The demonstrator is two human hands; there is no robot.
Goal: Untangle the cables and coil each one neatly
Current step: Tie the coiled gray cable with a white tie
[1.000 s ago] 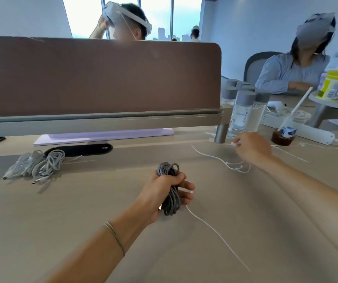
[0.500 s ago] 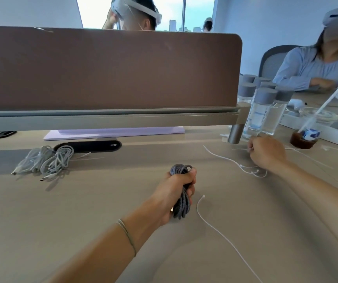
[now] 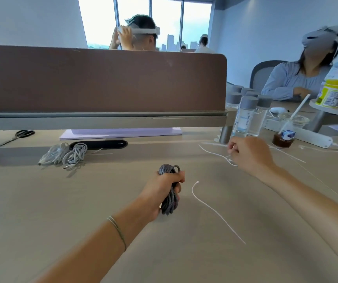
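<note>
My left hand (image 3: pixel 162 193) grips a coiled dark grey braided cable (image 3: pixel 169 201) upright over the middle of the desk. My right hand (image 3: pixel 249 154) is curled over a thin white cable (image 3: pixel 213 153) near the divider's right end; its fingers seem to pinch the strand. Another thin white cable (image 3: pixel 215 211) lies loose on the desk, its free end just right of my left hand. Two coiled light grey cables (image 3: pixel 66 155) rest at the back left.
A brown desk divider (image 3: pixel 103 82) runs across the back, with a black cable port (image 3: pixel 100 144) below it. Scissors (image 3: pixel 17 135) lie far left. Several water bottles (image 3: pixel 247 115), a cup with a straw (image 3: pixel 284 137) and a power strip (image 3: pixel 311 137) crowd the right. Two people sit beyond.
The white cable's end has slipped out of my left hand and now lies on the desk beside it. My right hand stayed on the white strand at the back right.
</note>
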